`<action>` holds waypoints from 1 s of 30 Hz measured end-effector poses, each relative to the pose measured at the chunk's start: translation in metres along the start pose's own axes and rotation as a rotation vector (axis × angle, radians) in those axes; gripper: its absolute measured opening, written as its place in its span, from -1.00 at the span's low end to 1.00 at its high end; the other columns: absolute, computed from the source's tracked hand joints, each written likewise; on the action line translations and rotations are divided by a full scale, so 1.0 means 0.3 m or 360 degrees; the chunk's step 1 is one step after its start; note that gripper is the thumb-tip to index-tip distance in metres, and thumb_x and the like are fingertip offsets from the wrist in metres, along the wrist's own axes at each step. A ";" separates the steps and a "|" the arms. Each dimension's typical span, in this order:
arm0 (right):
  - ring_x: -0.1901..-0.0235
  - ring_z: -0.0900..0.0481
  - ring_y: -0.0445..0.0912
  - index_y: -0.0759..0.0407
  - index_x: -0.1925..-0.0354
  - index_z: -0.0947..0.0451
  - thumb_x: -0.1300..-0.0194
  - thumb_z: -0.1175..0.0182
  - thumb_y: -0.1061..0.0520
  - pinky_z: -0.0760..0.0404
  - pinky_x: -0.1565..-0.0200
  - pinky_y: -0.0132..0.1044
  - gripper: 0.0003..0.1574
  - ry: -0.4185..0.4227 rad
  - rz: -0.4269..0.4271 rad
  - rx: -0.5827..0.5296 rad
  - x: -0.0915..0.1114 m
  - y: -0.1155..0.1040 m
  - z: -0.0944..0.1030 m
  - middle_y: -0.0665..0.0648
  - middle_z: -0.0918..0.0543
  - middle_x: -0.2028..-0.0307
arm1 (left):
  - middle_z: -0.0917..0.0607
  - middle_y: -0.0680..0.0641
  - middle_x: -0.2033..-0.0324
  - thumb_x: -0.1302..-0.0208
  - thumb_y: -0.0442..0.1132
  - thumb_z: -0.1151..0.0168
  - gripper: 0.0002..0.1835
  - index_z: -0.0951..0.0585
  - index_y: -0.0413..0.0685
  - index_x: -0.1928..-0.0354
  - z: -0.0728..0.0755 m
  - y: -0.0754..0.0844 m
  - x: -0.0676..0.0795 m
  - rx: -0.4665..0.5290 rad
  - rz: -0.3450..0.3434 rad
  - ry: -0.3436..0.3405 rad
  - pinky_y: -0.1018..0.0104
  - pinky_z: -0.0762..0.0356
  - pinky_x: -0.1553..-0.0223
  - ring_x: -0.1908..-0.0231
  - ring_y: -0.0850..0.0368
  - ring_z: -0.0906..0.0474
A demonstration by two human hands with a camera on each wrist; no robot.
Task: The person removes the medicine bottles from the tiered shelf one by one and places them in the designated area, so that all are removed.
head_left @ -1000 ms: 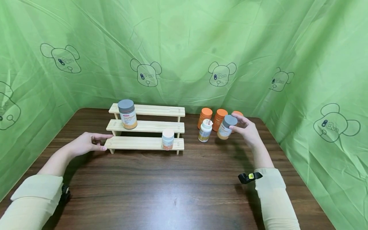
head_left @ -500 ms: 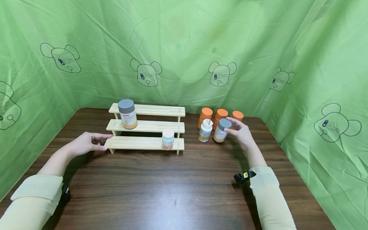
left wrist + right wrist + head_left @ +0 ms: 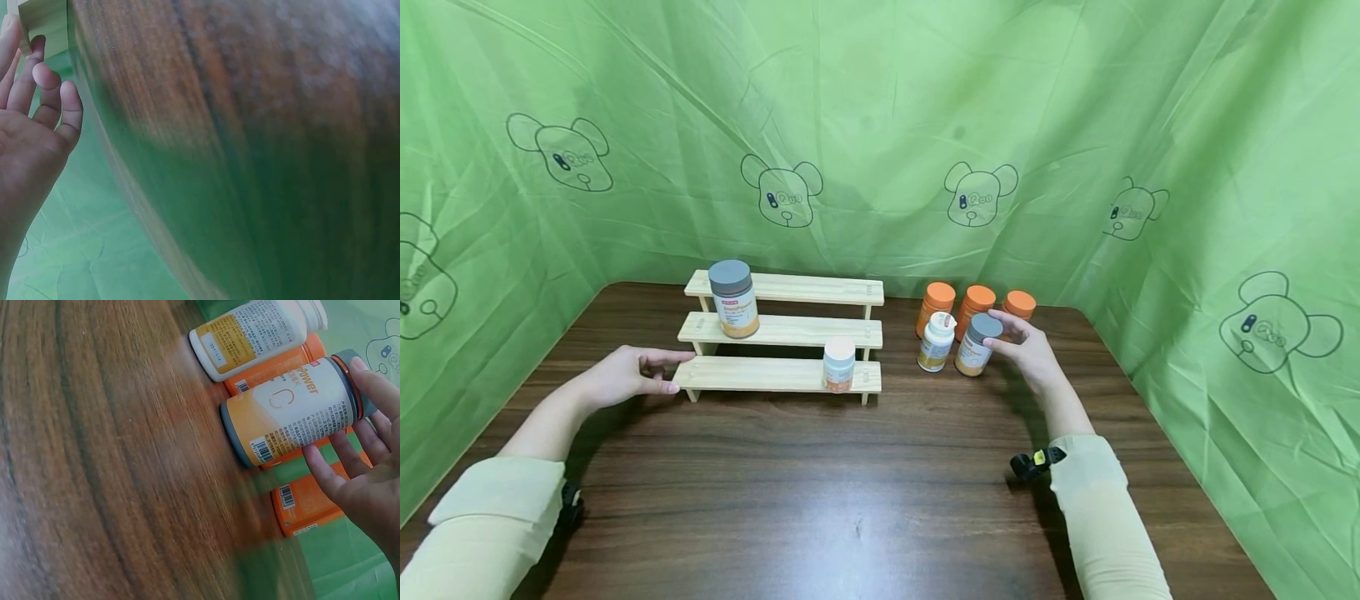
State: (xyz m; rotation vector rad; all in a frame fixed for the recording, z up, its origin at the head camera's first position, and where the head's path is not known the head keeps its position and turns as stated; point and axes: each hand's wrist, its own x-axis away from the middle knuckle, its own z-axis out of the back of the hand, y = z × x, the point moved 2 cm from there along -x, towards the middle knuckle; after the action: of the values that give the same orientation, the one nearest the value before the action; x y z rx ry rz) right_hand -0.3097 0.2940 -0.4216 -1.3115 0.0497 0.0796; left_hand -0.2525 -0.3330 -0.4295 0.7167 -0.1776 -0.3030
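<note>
My right hand (image 3: 1030, 354) grips a grey-capped supplement bottle (image 3: 973, 356) around its cap, thumb at the front and fingers behind. The bottle is upright, its base at the tabletop; the right wrist view shows its white and yellow label (image 3: 287, 409). Just left of it is a white pill bottle (image 3: 936, 343), with orange bottles (image 3: 938, 300) behind. My left hand (image 3: 621, 377) holds the left end of the lowest step of a three-step wooden stand (image 3: 760, 373) between thumb and forefinger. In the left wrist view its other fingers (image 3: 72, 103) are loosely bent beside the wood (image 3: 47, 25).
A larger grey-capped jar (image 3: 735, 308) stands at the left of the stand's middle step. A small jar with a pale lid (image 3: 838, 367) stands at the right of the bottom step. Green cloth (image 3: 880, 125) hangs around the brown wooden table (image 3: 775, 492) at the back and sides.
My right hand has brought the grey-capped bottle left and down, from tilted to upright beside the white one. The third orange bottle shows more now. My left hand and the stand stay put.
</note>
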 end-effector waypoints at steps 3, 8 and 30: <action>0.04 -0.45 -0.16 0.02 -0.27 -0.39 -0.08 -0.40 0.05 -0.48 0.12 -0.38 -0.22 -0.0011 0.0001 0.0001 0.002 -0.002 0.001 -0.02 -0.56 0.02 | -0.71 0.06 0.36 -0.04 -0.01 -0.41 -0.32 -0.49 -0.01 -0.24 0.001 -0.001 -0.001 -0.0026 -0.0013 0.0006 0.46 -0.35 0.23 0.31 0.30 -0.45; 0.03 -0.45 -0.15 0.01 -0.28 -0.38 -0.09 -0.40 0.03 -0.48 0.11 -0.38 -0.21 -0.0028 -0.0003 0.0016 0.004 -0.009 0.000 -0.01 -0.56 0.01 | -0.72 0.03 0.29 -0.05 0.00 -0.41 -0.33 -0.49 0.00 -0.23 0.002 -0.005 0.000 -0.0043 -0.0008 0.0009 0.47 -0.35 0.20 0.25 0.23 -0.46; -0.32 -0.23 0.06 0.09 -0.38 -0.21 -0.23 -0.27 0.15 -0.41 -0.02 -0.44 -0.20 -0.0178 0.0154 0.0140 0.049 -0.162 0.035 0.25 -0.29 -0.33 | -0.70 0.06 0.40 -0.04 0.01 -0.41 -0.32 -0.49 0.02 -0.24 0.000 -0.003 -0.002 -0.0015 -0.0009 -0.0002 0.47 -0.35 0.23 0.32 0.30 -0.44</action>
State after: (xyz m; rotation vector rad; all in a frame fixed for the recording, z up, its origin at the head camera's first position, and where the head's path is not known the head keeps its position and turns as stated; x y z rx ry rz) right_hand -0.2908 0.2922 -0.3732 -1.2146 0.0211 0.2309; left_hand -0.2534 -0.3335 -0.4300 0.7076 -0.1749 -0.3095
